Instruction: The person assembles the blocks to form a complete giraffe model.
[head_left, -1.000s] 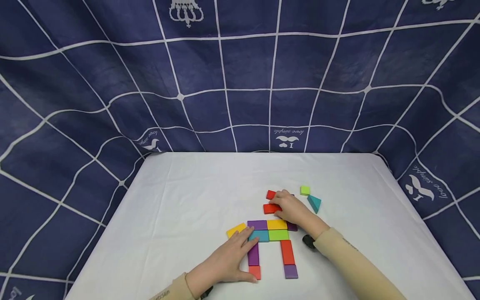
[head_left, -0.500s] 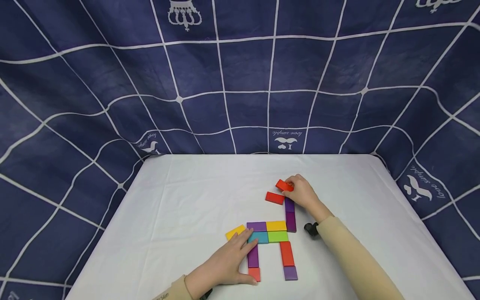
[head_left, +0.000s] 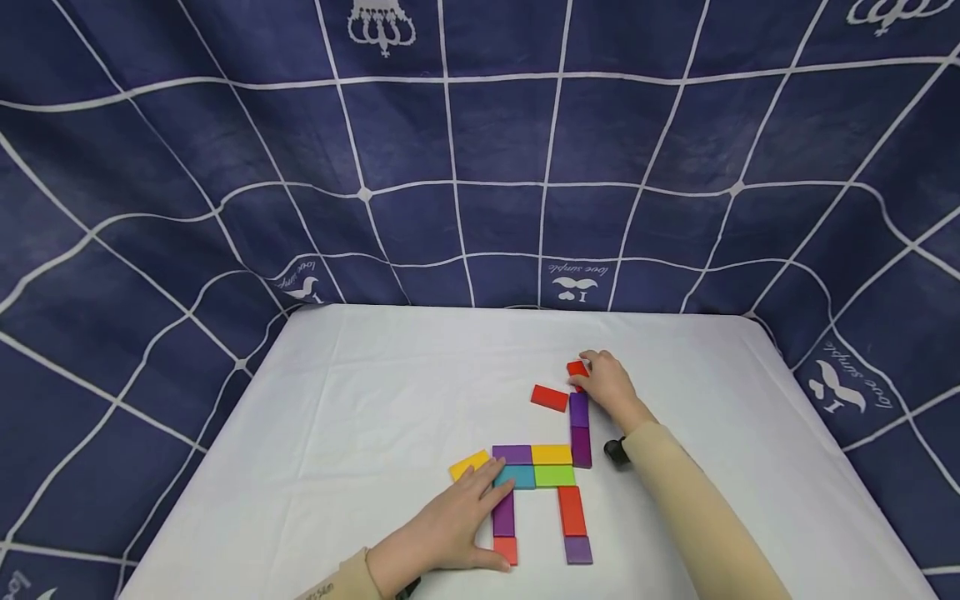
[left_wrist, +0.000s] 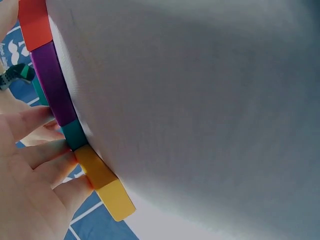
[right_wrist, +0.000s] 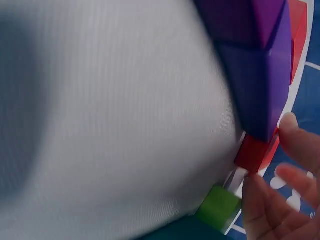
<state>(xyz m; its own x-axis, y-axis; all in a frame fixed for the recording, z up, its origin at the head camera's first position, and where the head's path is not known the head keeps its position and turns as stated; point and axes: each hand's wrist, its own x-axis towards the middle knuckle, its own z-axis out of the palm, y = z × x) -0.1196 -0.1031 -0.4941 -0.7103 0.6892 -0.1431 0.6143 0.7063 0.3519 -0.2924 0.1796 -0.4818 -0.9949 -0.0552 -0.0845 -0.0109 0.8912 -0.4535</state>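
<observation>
My right hand (head_left: 609,387) pinches a red block (head_left: 576,368) between thumb and fingers at the far end of an upright column, a violet block (head_left: 579,408) above a dark purple block (head_left: 581,447). In the right wrist view that red block (right_wrist: 252,152) meets or nearly meets the violet block's end. My left hand (head_left: 457,521) rests, fingers spread, along the left side of a flat block figure. Its fingertips touch a teal block (head_left: 522,477) and a slanted yellow block (left_wrist: 102,180); its thumb reaches a coral block (head_left: 506,550). Part of a purple block (head_left: 503,514) is covered.
Another red block (head_left: 550,397) lies tilted left of the column. The figure also has a lime block (head_left: 555,476), a red leg block (head_left: 572,510) and a purple foot block (head_left: 578,550). Beyond the right fingers sit a green block (right_wrist: 219,207) and a teal piece (right_wrist: 185,230).
My right hand has moved away from me with one red block and turned it from slanted towards the column's line. The other red block shifted slightly. My left hand stays put.
</observation>
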